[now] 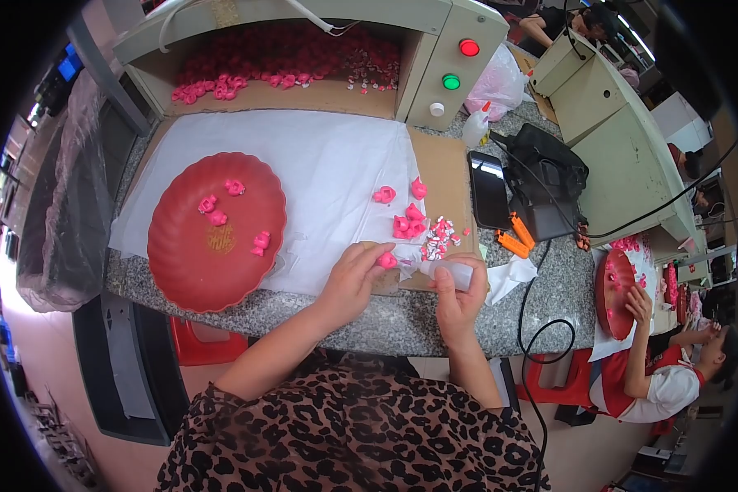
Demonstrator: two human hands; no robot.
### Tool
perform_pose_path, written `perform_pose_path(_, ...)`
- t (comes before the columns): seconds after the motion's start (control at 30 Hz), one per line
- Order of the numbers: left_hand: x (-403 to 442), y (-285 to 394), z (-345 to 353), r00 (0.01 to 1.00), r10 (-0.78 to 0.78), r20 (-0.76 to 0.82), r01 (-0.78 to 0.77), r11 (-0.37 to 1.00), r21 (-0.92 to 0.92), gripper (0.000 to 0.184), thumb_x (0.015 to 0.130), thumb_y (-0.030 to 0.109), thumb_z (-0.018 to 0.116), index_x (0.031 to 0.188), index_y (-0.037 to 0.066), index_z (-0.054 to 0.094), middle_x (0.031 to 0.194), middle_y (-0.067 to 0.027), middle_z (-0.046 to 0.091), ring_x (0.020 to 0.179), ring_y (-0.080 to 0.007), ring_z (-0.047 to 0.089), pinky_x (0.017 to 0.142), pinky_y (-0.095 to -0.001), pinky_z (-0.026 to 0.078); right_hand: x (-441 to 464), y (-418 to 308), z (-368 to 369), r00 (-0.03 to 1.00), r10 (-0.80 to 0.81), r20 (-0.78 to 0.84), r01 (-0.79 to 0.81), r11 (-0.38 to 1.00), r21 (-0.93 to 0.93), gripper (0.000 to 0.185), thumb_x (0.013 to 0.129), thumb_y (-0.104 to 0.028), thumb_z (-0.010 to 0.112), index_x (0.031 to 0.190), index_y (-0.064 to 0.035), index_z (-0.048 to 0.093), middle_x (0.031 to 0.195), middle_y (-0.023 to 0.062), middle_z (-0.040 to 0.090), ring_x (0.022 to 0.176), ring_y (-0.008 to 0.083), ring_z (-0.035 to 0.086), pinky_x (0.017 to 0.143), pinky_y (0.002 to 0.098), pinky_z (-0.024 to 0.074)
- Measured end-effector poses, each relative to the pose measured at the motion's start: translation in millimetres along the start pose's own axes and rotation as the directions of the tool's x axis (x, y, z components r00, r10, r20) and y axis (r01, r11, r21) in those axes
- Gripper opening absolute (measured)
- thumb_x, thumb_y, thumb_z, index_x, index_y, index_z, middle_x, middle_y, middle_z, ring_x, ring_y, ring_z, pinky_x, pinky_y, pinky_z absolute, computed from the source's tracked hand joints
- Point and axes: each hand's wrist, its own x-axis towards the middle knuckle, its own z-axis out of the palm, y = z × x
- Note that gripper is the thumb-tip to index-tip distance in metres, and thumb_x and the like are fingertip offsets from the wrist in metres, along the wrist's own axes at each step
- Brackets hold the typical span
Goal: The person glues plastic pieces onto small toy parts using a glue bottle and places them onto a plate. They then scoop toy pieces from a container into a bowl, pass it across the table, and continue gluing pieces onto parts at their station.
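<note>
My left hand (351,283) is closed, its fingertips pinching a small pink figurine (386,260). In my right hand (459,303) is a small translucent squeeze bottle (455,274), its narrow tip pointing left at the figurine; I cannot tell whether they touch. Just beyond my hands lies a heap of tiny white and red pieces (440,238). Several more pink figurines (408,223) sit to the left of that heap on white paper (328,180). At the left, a red scalloped plate (172,238) holds several pink figurines (213,211).
A machine with lit buttons (451,82) stands at the back, many pink pieces (221,84) under its opening. On the right lie a phone (489,190), orange-handled tools (516,236), a black bag (549,168), a crumpled tissue (510,277) and a cable (523,328). Another person (660,377) sits at far right.
</note>
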Motion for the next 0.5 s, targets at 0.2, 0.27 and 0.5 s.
perform_pose_path(0.2,0.2,0.1,0.1,1.0,0.011,-0.003,-0.011,1.0,0.008,0.033,0.075,-0.003,0.049,0.108,0.002,0.048,0.092,-0.0136,0.05,0.084,-0.0276,0.047,0.074,-0.0323,0.039,0.1,2.6,-1.1,1.0,-0.013,0.002,0.013,0.999,-0.04,0.016,0.08,-0.008,0.052,0.087,0.0,0.04,0.084,0.0088,0.045,0.06,0.0105,0.048,0.051,0.0199,0.0419)
perform_pose_path(0.27,-0.1,-0.2,0.2,1.0,0.016,0.0,-0.016,1.0,0.02,0.034,0.074,-0.003,0.049,0.108,0.002,0.048,0.092,-0.0137,0.05,0.084,-0.0277,0.047,0.074,-0.0324,0.039,0.4,2.2,-0.8,1.0,-0.015,0.004,0.015,0.999,-0.047,0.016,0.08,-0.007,0.052,0.087,0.0,0.04,0.084,0.0088,0.045,0.06,0.0104,0.048,0.051,0.0199,0.0419)
perform_pose_path(0.5,0.7,1.7,-0.4,1.0,0.017,-0.003,-0.017,0.999,0.032,0.033,0.074,-0.003,0.05,0.107,0.001,0.048,0.091,-0.0139,0.05,0.084,-0.0281,0.047,0.073,-0.0327,0.039,-0.3,6.7,-4.3,0.998,-0.062,0.026,0.065,0.992,-0.108,0.015,0.08,-0.006,0.052,0.086,0.0002,0.04,0.083,0.0087,0.045,0.06,0.01,0.048,0.052,0.0193,0.0414)
